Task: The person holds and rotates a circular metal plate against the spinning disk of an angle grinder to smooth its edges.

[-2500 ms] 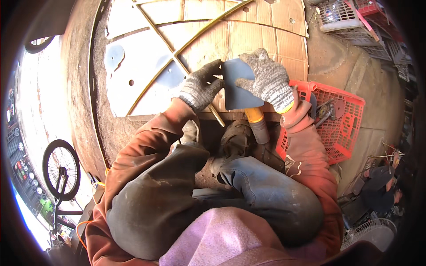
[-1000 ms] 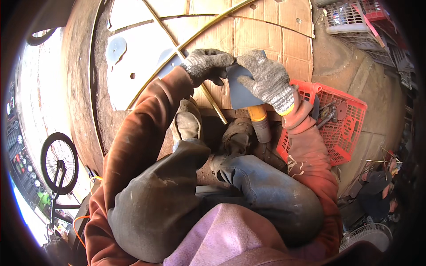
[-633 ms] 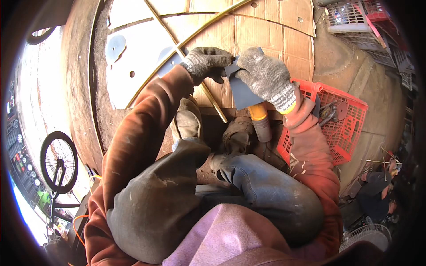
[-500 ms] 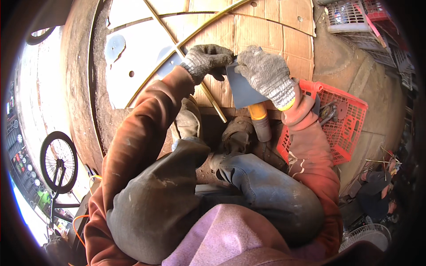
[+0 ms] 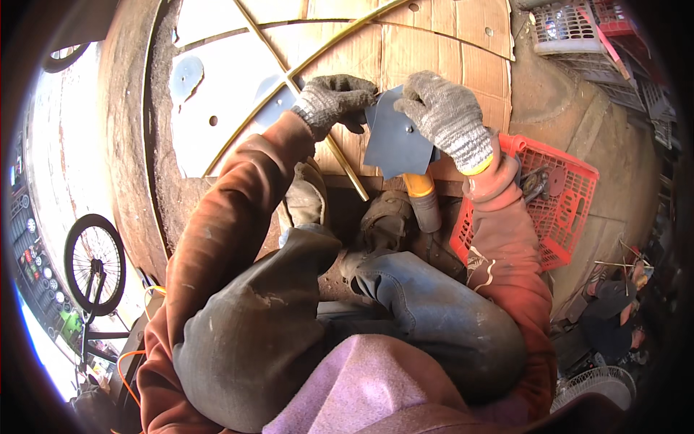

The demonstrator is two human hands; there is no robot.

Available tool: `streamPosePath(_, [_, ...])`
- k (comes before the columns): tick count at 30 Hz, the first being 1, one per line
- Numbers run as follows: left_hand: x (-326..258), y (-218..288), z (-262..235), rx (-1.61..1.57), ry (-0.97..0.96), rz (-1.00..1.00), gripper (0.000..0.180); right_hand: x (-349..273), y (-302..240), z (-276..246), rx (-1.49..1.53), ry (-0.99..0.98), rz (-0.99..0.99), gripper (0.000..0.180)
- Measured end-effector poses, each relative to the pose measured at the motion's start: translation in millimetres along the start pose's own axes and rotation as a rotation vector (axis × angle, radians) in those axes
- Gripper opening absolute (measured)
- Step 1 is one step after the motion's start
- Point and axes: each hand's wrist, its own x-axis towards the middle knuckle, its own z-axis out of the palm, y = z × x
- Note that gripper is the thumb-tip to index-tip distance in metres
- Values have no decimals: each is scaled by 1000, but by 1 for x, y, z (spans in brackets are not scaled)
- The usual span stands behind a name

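Note:
Both my hands wear grey knitted gloves and meet over thin dark blue-grey sheets [image 5: 399,145], at least two of them overlapping like a fan. A small shiny spot shows on the upper sheet. My left hand [image 5: 335,101] is closed at their left edge, fingertips pinching the corner. My right hand [image 5: 447,116] curls over the upper right edge, thumb against the sheet's face; its fingertips are partly hidden. Just below the sheets is a power tool [image 5: 423,202] with a yellow and grey body, its head covered by them. Gold-coloured metal rods [image 5: 290,74] cross beside my left hand.
Flattened cardboard [image 5: 448,58] lies under the rods, with a pale blue-grey cut piece [image 5: 188,78] on it. A red plastic crate [image 5: 571,217] holding metal parts stands by my right forearm. Stacked crates [image 5: 567,32] are far right, a bicycle wheel [image 5: 95,264] at left.
My right hand has shifted slightly up and right, uncovering more of the upper sheet and its shiny spot. The sheets now sit fanned apart. My left hand has barely moved.

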Motion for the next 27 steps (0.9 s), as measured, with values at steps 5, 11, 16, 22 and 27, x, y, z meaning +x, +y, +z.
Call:
streamPosePath(5, [-1, 1, 1, 7, 6, 20, 34, -1, 0, -4, 1, 2, 15, 26])
streamPosePath(11, [-2, 3, 3, 18, 0, 10, 34, 1, -3, -8, 24, -27, -34, 39])
streamPosePath(16, [-3, -1, 1, -74, -39, -21, 38, 0, 1, 0, -189, -107, -210, 40])
streamPosePath(22, [-2, -8, -4, -96, -36, -44, 40, 3, -6, -2, -206, -72, -314, 31])
streamPosePath(27, [0, -13, -7, -173, -44, -70, 38, 4, -12, -1, -318, -42, -405, 27])
